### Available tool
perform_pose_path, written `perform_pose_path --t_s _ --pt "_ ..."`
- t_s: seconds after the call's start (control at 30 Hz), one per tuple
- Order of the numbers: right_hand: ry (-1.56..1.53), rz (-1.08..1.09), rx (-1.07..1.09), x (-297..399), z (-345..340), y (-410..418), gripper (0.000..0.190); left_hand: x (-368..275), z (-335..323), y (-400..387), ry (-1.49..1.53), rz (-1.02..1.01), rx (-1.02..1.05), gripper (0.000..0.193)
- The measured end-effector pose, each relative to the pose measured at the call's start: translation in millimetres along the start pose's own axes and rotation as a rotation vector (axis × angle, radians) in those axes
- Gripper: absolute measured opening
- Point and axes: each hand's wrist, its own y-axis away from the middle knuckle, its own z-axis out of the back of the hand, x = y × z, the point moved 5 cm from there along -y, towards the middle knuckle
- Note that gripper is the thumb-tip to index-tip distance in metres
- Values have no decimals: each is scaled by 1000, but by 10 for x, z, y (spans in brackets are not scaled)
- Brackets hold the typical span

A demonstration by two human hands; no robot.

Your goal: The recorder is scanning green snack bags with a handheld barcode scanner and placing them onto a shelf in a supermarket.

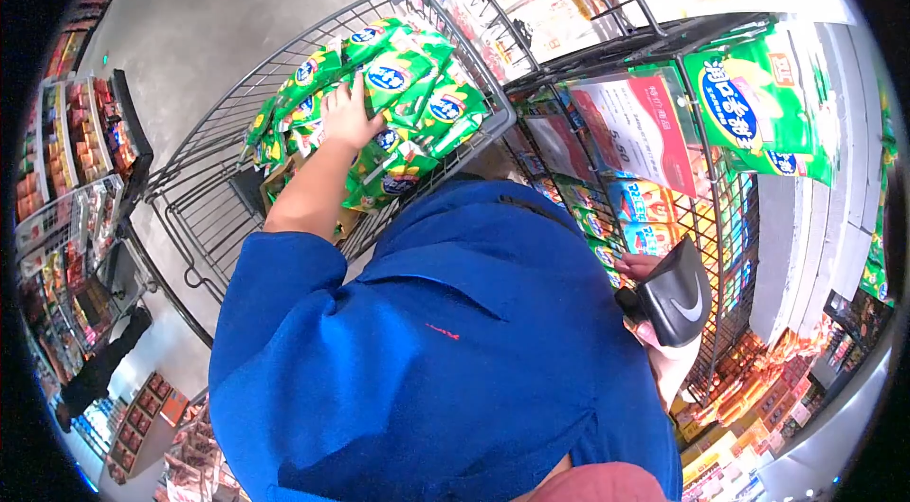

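My left hand (348,114) lies on top of a heap of green candy bags (387,79) with blue oval logos, its fingers somewhat apart. The heap sits in the front part of a grey wire shopping cart (508,114), beside my blue shirt. My right hand (635,266) is low on the right, beside a black wire display rack (718,232). A black pouch-like item with a light swoosh mark (675,296) covers much of that hand and wrist. Packs of green and blue-white sweets (647,203) stand in the rack near its fingertips. Whether it grips anything is hidden.
A red and white price sign (636,129) hangs on the rack, with a larger green bag (757,100) beside it. White packs (558,11) fill the wire shelving above. Stocked shelves (75,146) stand at far left, across the grey floor (192,11). Orange-wrapped goods (753,381) lie at lower right.
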Motion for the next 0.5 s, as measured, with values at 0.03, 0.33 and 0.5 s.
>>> perform_pose_path --t_s 0.03,0.33,0.5 --pt "-37 -26 -36 9 -21 2 67 -15 66 -10 40 8 25 92" --pt "-97 15 68 -66 16 -121 78 -165 164 459 1502 42 345 62" --pt "-134 127 137 111 -121 -375 85 -857 987 884 2173 -133 905 73"
